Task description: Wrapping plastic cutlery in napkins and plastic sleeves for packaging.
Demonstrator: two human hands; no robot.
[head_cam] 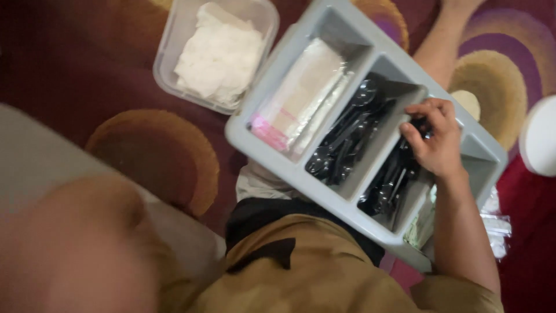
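Head view, looking down onto a lap and a patterned carpet (145, 150) in maroon and tan.

Across the lap: a grey divided tray (272, 87), tilted on a diagonal, long axis running from upper left toward lower right, compartments side by side along that length. In the compartment toward the upper left, flat clear packets (304, 93) with a pink edge. In the next one, black plastic spoons (347, 136), lying lengthwise in their slot, bowls partly toward the far end, handles running down toward the body. In the third, more black plastic cutlery (388, 185), same lie, long axis parallel to the divider walls; kind not clear there.

Right hand (434, 142) over the far end of that third compartment, wrist coming up from the lower right, forearm roughly in line with the slots. Grip curled down, fingers (428, 109) bent inward and thumb tucked toward them, closing on the upper ends of the black pieces; whether a piece is actually pinched or only touched, cannot tell, the fingertips being hidden among the dark plastic. Cutlery directly beneath and just nearward of the grip, stretching back along the forearm's line.

Left hand: not in view; only a blurred pale mass at the lower left, too soft to name.

Beyond the tray, upper left: a clear plastic tub (174, 52) holding white folded tissue (220, 55), apart from the tray's corner. At the right edge, part of a white round thing (541, 136).
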